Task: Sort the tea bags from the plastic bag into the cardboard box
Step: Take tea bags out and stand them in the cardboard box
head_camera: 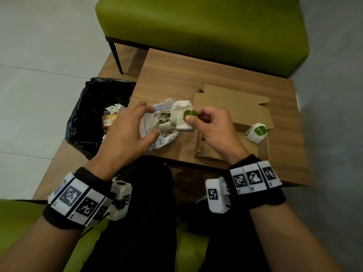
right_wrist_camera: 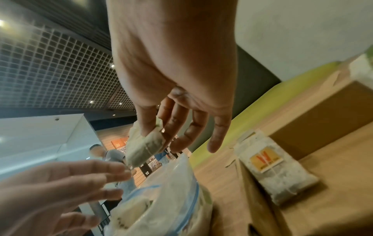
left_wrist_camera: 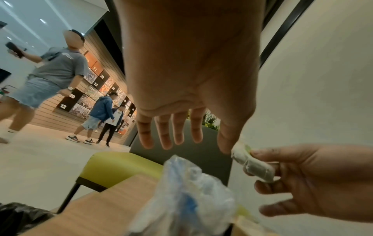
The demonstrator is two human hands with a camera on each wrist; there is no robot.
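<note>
One tea bag (head_camera: 181, 116) pinched in right hand (head_camera: 212, 130).

The plastic bag (head_camera: 157, 132) lies on the table (head_camera: 176, 75), with tea bags inside it. The cardboard box (head_camera: 235, 107) sits just to its right, and one tea bag (head_camera: 256, 133) lies in the box. A bin (head_camera: 94, 118) stands left of the table. A chair (head_camera: 196, 22) is behind the table.
</note>
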